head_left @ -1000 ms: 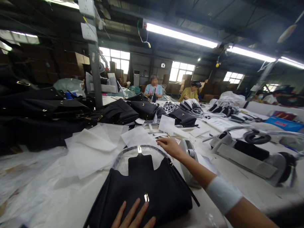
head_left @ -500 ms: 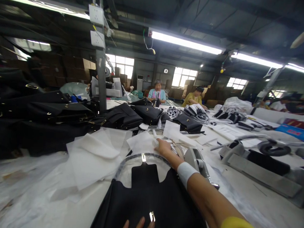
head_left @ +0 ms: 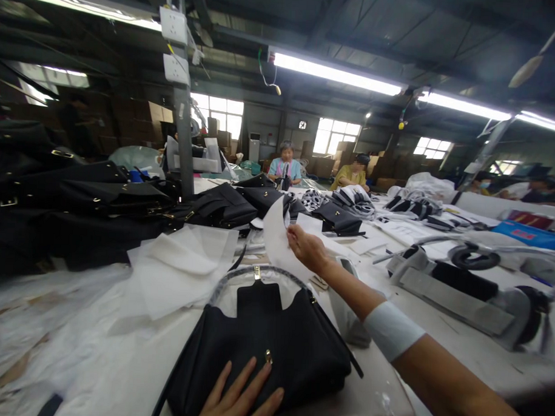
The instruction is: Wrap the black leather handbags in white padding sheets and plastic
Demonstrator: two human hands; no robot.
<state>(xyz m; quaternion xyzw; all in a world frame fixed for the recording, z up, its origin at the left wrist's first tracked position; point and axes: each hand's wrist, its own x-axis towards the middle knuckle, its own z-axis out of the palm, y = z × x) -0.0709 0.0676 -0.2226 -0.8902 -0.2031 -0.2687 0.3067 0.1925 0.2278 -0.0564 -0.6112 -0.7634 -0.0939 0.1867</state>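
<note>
A black handbag (head_left: 300,348) lies on the table in front of me, its flap folded back toward its wrapped handle (head_left: 229,280). Gold-coloured hardware shows on its front and at the flap's end. My left hand (head_left: 241,392) rests on the bag's front with fingers spread. Beyond the bag, my right hand (head_left: 307,248) pinches the edge of a white paper sheet (head_left: 276,235), which stands raised and curved. A pale band wraps the right forearm. More white sheets (head_left: 179,271) lie loosely left of the bag's handle.
Black bags are heaped (head_left: 109,196) on the left and across the middle. A tape dispenser (head_left: 349,320) stands right of the bag, partly behind my forearm. Further right lies a grey-wrapped bag (head_left: 460,299). A metal post (head_left: 184,138) rises at the table. Two co-workers sit opposite.
My right hand has lifted the white sheet off the table, so it now stands up. My left hand shows further onto the bag's front, and the bag sits slightly lower and turned.
</note>
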